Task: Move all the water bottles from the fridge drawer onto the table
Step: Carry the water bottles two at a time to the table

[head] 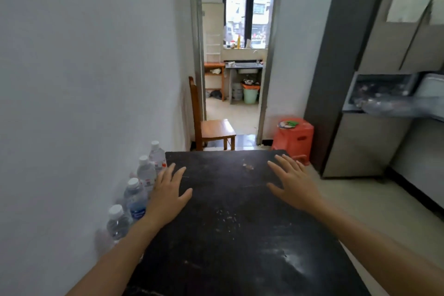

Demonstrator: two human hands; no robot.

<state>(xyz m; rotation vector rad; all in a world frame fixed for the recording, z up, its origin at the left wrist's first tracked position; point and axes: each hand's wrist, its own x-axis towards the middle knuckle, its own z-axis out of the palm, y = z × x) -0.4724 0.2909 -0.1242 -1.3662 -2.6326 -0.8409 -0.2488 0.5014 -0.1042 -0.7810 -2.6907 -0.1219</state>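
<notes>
Both hands are spread open and empty: left hand [168, 196], right hand [294, 184]. Reach right to the fridge drawer [384, 94]; stand bottles [135, 199] left of your left hand on the bench [228, 235].

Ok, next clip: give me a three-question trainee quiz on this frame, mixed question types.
1. How many water bottles stand along the wall on the table?
2. True or false: the left hand grips a bottle.
3. The fridge drawer is: A) open, B) shut.

Key: 1) four; 2) false, both the left hand and the right hand are spread open and hold nothing; 3) A.
</notes>
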